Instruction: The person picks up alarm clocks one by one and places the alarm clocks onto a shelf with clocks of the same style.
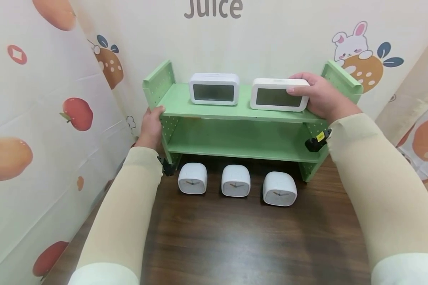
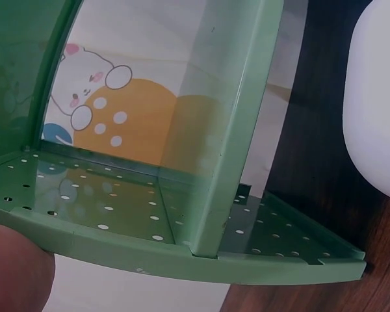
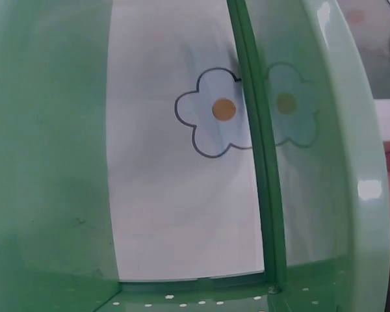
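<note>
A green two-tier metal shelf with perforated side panels stands against the back wall. On its top tier, left of centre, is a white rectangular digital clock with a dark screen. My right hand grips the right end of a second such clock, thumb across its front, on the same tier. At the shelf's left side, my left hand holds the side panel, its thumb over the top tier's front corner. In the left wrist view, part of that hand touches the green panel edge.
Three white rounded analogue clocks, left, middle and right, stand in a row on the dark wooden table before the shelf. Fruit-patterned curtain walls enclose the left, back and right.
</note>
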`<move>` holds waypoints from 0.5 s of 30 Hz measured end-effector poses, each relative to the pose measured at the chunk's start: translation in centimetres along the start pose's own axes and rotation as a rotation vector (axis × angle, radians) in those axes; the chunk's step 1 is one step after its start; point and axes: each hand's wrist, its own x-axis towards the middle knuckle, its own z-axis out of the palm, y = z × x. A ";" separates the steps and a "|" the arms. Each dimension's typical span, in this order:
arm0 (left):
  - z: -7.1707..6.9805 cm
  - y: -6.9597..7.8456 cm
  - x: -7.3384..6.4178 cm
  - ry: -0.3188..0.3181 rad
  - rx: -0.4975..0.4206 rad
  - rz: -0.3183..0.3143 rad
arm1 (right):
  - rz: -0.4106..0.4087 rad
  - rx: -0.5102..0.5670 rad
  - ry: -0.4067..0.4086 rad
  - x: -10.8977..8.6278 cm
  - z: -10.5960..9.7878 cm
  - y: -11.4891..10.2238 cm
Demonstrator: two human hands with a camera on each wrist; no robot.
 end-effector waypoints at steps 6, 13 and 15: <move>0.0 0.0 -0.1 0.005 0.040 0.022 | 0.018 0.022 -0.009 0.4 -0.5 0.0; 0.1 -0.1 0.1 0.013 0.029 0.015 | 0.014 -0.009 0.034 0.6 -0.8 0.2; 0.1 -0.2 0.2 0.015 0.025 0.016 | 0.017 -0.050 0.039 0.6 -0.9 0.2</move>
